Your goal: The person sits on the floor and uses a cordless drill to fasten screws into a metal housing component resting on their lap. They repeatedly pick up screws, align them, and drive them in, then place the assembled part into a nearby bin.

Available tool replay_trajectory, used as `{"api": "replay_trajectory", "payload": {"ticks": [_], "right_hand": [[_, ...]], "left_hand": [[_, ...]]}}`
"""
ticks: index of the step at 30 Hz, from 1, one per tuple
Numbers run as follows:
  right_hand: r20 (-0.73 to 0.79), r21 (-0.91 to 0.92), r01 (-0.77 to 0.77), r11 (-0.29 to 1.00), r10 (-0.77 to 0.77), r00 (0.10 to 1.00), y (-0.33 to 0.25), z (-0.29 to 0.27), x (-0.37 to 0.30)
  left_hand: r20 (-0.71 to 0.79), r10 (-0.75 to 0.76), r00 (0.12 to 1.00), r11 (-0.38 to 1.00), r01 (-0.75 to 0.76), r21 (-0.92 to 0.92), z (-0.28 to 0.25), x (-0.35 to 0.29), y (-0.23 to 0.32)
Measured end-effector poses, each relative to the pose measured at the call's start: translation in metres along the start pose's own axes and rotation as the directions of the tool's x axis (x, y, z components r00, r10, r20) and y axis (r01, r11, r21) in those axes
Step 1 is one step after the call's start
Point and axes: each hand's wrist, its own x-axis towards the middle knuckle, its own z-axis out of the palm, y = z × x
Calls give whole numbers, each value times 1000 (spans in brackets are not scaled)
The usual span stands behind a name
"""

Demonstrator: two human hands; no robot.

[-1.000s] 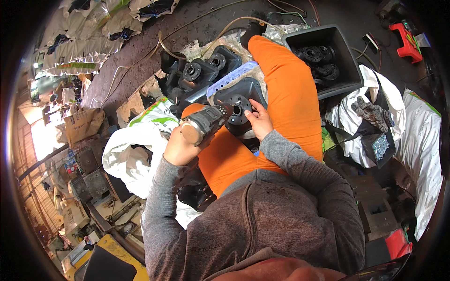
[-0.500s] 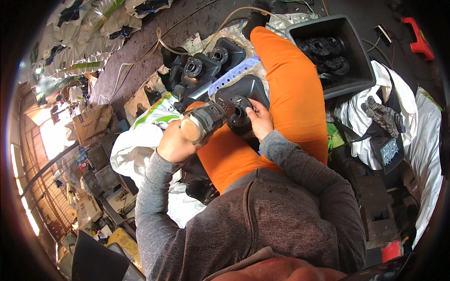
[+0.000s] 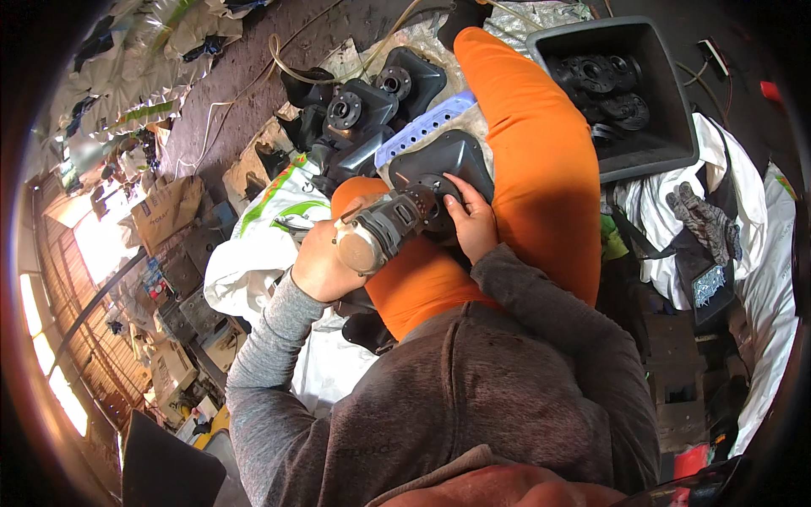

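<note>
My left hand (image 3: 325, 264) is wrapped round a grey and black power drill (image 3: 390, 226), its front end pointing at a black part between my legs. That part has a wide, square-cornered black base (image 3: 460, 159) and a round flange (image 3: 441, 221) with holes, partly hidden by the drill. With fingers bent at the flange's right edge, my right hand (image 3: 476, 221) is closed on it; thumb and fingertips sit near the drill's tip. Whether a screw or bit is there is too small to make out.
Several similar black flanged parts (image 3: 365, 103) lie beyond, beside a lilac perforated strip (image 3: 425, 127). At the far right stands a black bin (image 3: 655, 169) holding dark round flanges. Grey gloves (image 3: 703, 221) and a small box of screws (image 3: 710, 287) rest on white sacking to the right.
The drill's front end has moved in closer over the flange, covering more of it. My right hand stays at the flange. The whole view has shifted slightly.
</note>
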Motion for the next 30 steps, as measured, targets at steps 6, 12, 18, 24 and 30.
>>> {"api": "replay_trajectory", "payload": {"ticks": [6, 12, 18, 24, 30], "right_hand": [[-3, -63, 3, 998, -3, 1000, 2, -3, -4], [35, 26, -5, 1000, 4, 999, 2, -6, -1], [7, 16, 35, 999, -35, 999, -6, -4, 8], [138, 107, -119, 987, 104, 985, -35, -2, -11], [420, 210, 87, 974, -170, 892, -86, 14, -43]], "left_hand": [[-3, 94, 996, 995, -94, 22, 4, 5, 0], [-83, -2, 997, 992, -9, -125, 13, 4, -15], [-275, 240, 931, 945, -289, -151, 26, -45, -11], [-7, 46, 999, 995, -46, -85, 117, -119, -37], [-336, 81, 939, 924, -197, -328, 191, -160, -80]]}}
